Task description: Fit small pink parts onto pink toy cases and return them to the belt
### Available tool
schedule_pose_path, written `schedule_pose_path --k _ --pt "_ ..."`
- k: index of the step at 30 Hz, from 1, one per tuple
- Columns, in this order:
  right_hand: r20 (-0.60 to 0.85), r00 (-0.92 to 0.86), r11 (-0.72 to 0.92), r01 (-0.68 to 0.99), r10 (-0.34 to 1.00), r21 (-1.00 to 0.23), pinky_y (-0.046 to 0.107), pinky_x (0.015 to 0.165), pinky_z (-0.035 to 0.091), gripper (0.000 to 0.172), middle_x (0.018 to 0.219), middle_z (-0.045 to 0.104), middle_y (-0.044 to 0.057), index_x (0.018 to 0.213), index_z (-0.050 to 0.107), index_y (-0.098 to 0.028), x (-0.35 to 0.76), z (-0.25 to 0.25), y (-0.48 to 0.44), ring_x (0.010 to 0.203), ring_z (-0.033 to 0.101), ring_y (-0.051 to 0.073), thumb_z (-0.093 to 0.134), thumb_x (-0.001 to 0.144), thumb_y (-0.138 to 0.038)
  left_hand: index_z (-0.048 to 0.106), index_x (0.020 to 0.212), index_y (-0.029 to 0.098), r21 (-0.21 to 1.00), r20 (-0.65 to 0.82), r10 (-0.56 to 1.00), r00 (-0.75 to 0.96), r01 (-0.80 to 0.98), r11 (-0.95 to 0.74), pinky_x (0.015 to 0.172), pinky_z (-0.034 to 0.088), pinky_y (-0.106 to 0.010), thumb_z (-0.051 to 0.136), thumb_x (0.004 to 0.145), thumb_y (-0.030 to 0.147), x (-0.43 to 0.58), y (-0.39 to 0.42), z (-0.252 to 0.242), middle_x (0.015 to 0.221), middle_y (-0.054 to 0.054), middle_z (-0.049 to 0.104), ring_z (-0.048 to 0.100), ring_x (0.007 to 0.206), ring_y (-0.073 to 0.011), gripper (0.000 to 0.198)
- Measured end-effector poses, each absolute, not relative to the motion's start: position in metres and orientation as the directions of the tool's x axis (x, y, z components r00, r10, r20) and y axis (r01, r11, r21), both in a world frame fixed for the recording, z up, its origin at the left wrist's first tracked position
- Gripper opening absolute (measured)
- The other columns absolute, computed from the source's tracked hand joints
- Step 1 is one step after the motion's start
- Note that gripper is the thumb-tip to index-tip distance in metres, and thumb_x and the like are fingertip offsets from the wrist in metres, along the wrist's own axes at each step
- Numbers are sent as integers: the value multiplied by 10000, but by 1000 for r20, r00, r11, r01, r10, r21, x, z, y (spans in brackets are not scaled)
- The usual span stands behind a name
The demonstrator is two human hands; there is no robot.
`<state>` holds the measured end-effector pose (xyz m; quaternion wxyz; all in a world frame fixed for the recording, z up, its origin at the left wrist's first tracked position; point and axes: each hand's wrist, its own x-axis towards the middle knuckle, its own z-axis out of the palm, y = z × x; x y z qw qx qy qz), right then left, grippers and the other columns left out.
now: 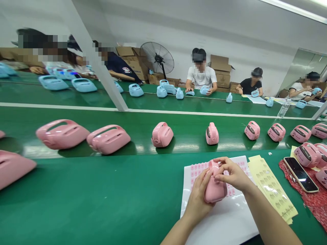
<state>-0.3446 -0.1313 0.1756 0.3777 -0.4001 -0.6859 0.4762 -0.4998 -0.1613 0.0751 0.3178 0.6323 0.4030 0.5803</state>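
Note:
A pink plastic device with a top carrying handle [214, 190] is held up over a white sheet [219, 217]. My left hand [198, 195] is wrapped around its side, fingers along the body. At the handle end, my right hand [230, 173] bends its fingers and thumb against the device; whether a small piece is pinched there is hidden. Rows of small pink stickers [196, 167] lie on the white sheet beneath. To the right is a yellow backing sheet [272, 187] with pale shapes on it.
A phone [301, 173] lies on red wrap [313, 204] beside several pink devices [308, 154]. More pink devices [162, 134] stand along the green belt [184, 136]. Across it, several people work with blue devices [136, 90]. A slanting white post [102, 68] and a bottle [283, 109] stand there.

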Motion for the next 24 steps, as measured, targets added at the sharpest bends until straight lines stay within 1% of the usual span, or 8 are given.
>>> schedule_pose_path --k 5,8,12,15,18,20,24 --pt "152 -411 247 188 899 -951 376 936 376 114 1156 535 58 580 649 -203 -346 174 -132 1019 517 200 676 669 -269 398 1297 404 800 539 840 61 273 -534 945 314 -573 677 574 118 -503 -163 78 1323 -70 458 416 1169 -403 826" --pt "162 -419 259 186 893 -948 368 931 375 118 1143 538 61 586 643 -198 -347 175 -132 1018 520 198 660 684 -261 336 1327 415 768 553 827 98 324 -552 929 338 -570 665 585 116 -505 -164 80 1335 -72 442 423 1167 -401 865" --pt "162 -432 268 196 887 -943 370 919 379 132 1115 542 70 583 640 -193 -348 175 -130 1027 521 205 643 699 -255 336 1326 418 764 561 821 107 316 -563 936 336 -569 659 587 118 -507 -164 80 1340 -63 446 417 1180 -401 860" --pt "173 -434 278 192 884 -941 372 921 379 145 1100 539 74 584 638 -190 -349 176 -131 1072 507 218 636 713 -254 373 1311 407 775 564 820 93 281 -565 957 322 -561 665 589 129 -508 -164 78 1337 -57 456 404 1196 -399 827" --pt "199 -445 311 195 873 -930 372 937 371 134 1053 541 72 598 624 -191 -349 176 -131 1121 480 222 625 725 -234 386 1308 393 780 560 824 88 279 -560 955 333 -556 662 590 129 -510 -164 78 1344 -63 450 416 1188 -397 814" --pt "214 -461 334 198 862 -922 375 947 366 125 1036 536 70 612 612 -193 -349 177 -131 1135 469 219 621 732 -227 356 1325 389 759 569 815 110 311 -572 945 352 -550 655 597 124 -511 -165 80 1349 -70 440 424 1184 -388 830" --pt "215 -492 351 203 844 -914 370 948 369 123 1029 522 74 634 595 -194 -349 177 -130 1148 457 212 610 750 -232 242 1366 381 676 581 793 182 435 -595 929 388 -531 600 626 71 -514 -168 86 1357 -87 408 419 1201 -344 878"
